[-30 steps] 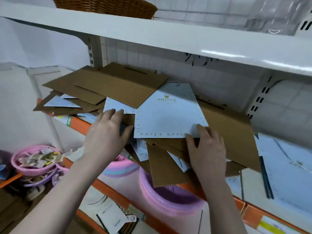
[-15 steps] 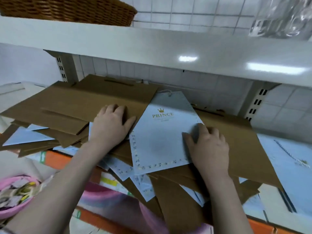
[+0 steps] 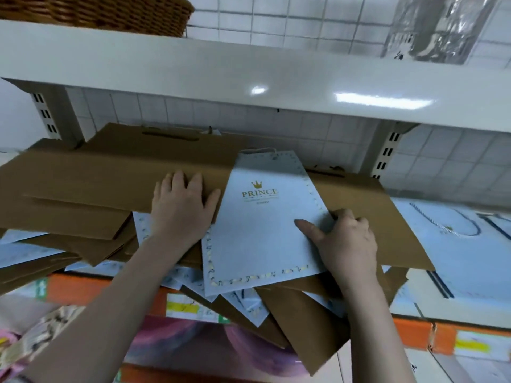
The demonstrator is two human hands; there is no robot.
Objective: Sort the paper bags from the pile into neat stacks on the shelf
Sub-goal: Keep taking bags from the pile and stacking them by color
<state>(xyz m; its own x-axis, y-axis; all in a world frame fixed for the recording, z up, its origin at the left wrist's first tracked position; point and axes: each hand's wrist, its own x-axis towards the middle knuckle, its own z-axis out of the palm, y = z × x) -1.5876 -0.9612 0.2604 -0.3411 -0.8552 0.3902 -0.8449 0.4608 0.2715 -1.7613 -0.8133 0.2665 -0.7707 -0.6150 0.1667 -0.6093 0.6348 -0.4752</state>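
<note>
A messy pile of flat paper bags covers the shelf [image 3: 69, 288] in front of me. On top lies a pale blue bag [image 3: 260, 233] printed "PRINCE" with a gold crown. My right hand [image 3: 343, 241] pinches its right edge, thumb on top, fingers curled under. My left hand [image 3: 182, 205] rests flat with straight fingers on a large brown bag [image 3: 96, 178] just left of the blue one. More brown bags [image 3: 381, 233] and blue bags stick out underneath, some overhanging the shelf's orange front edge.
A white upper shelf [image 3: 249, 76] hangs close above the pile, with a wicker basket [image 3: 96, 12] on it. Pale blue bags [image 3: 453, 252] lie flat at the right of the shelf. Pink plastic tubs [image 3: 177, 346] sit below.
The view has moved closer and higher. My right hand went from lying on the blue bag's lower right part to pinching its right edge. My left hand stayed flat on the brown bag.
</note>
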